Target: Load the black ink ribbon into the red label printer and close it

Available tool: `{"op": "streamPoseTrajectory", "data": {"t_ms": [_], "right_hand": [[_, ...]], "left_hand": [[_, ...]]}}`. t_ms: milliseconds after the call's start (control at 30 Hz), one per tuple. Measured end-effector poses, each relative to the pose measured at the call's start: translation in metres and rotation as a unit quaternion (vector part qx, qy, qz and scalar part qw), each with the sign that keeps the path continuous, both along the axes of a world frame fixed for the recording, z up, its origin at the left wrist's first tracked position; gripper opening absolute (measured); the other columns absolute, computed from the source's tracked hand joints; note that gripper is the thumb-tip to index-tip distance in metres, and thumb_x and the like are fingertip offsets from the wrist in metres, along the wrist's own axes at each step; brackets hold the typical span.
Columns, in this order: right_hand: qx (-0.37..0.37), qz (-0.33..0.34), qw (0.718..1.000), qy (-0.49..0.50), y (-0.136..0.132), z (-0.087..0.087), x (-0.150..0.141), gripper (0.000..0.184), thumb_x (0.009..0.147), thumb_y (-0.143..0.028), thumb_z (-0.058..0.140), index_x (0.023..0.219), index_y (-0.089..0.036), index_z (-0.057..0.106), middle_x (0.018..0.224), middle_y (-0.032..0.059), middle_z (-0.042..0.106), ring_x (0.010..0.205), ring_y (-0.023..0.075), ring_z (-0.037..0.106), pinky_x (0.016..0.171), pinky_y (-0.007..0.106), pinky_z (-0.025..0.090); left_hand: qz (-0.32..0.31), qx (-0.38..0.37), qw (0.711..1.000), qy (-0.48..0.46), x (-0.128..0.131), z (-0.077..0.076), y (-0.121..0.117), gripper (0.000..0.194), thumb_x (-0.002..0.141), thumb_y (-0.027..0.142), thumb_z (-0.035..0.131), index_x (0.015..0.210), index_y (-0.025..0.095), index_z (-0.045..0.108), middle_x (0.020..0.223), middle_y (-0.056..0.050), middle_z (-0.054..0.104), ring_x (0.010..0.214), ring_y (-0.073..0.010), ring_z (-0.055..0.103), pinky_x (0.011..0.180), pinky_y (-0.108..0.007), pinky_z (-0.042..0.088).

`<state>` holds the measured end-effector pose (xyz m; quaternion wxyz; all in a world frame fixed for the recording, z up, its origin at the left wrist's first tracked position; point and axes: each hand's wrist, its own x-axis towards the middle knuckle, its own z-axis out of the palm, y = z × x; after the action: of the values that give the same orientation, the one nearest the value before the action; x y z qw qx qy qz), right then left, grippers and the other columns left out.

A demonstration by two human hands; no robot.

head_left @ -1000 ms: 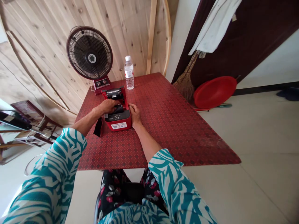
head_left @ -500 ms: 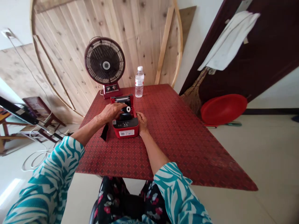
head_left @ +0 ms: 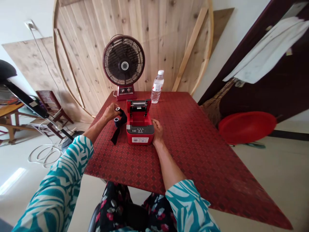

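A red and black label printer [head_left: 140, 139] sits on the table with its lid raised, its red inner bay in plain view. Left of it, my left hand [head_left: 110, 111] is closed on a black ribbon roll [head_left: 123, 116] with a white core. A second roll with a white core [head_left: 117, 120] is just below, and a loose black ribbon tail [head_left: 115, 136] trails down onto the table. My right hand [head_left: 157, 130] grips the printer's right side, its fingers partly hidden behind the casing.
Behind the printer stand a dark red fan [head_left: 124, 66] and a water bottle [head_left: 156, 87]. The patterned red table [head_left: 193, 154] narrows to a corner at the lower right. On the floor to the right is a red basin [head_left: 248, 127]; cables [head_left: 45, 154] lie at the left.
My left hand has lifted the black ribbon roll out of the printer and moved it to the left side. My right hand stays on the printer. The view has shifted.
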<state>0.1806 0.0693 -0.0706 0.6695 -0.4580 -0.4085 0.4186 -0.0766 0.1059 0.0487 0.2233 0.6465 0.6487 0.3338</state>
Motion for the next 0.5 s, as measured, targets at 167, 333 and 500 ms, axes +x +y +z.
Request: {"op": "streamPoseTrajectory", "data": {"t_ms": [167, 333, 500], "right_hand": [[-0.004, 0.0, 1.0, -0.009, 0.0, -0.003, 0.001, 0.038, 0.076, -0.054, 0.058, 0.096, -0.024, 0.072, 0.095, 0.0023, 0.076, 0.093, 0.0217, 0.066, 0.084, 0.037, 0.051], [-0.012, -0.003, 1.0, -0.016, -0.001, 0.0, 0.0, 0.039, 0.077, -0.053, 0.057, 0.096, -0.023, 0.073, 0.097, 0.003, 0.076, 0.097, 0.0221, 0.066, 0.086, 0.036, 0.05], [-0.007, 0.001, 1.0, -0.012, 0.001, -0.001, 0.0, 0.038, 0.076, -0.052, 0.058, 0.096, -0.024, 0.073, 0.096, 0.0031, 0.077, 0.099, 0.0229, 0.066, 0.085, 0.036, 0.051]], "left_hand": [[0.044, -0.086, 0.972, 0.213, 0.013, -0.002, 0.016, 0.033, 0.062, 0.029, 0.079, 0.087, 0.018, 0.061, 0.084, -0.008, 0.07, 0.088, -0.0258, 0.066, 0.07, -0.029, 0.045], [0.041, -0.121, 0.959, 0.254, 0.019, -0.004, 0.021, 0.049, 0.055, 0.037, 0.086, 0.094, 0.016, 0.066, 0.091, -0.011, 0.073, 0.098, -0.0294, 0.068, 0.075, -0.029, 0.048], [0.018, -0.125, 0.991, 0.036, 0.0, -0.011, 0.01, 0.06, 0.056, 0.036, 0.086, 0.108, 0.013, 0.065, 0.079, -0.005, 0.071, 0.083, -0.024, 0.069, 0.067, -0.028, 0.049]]}}
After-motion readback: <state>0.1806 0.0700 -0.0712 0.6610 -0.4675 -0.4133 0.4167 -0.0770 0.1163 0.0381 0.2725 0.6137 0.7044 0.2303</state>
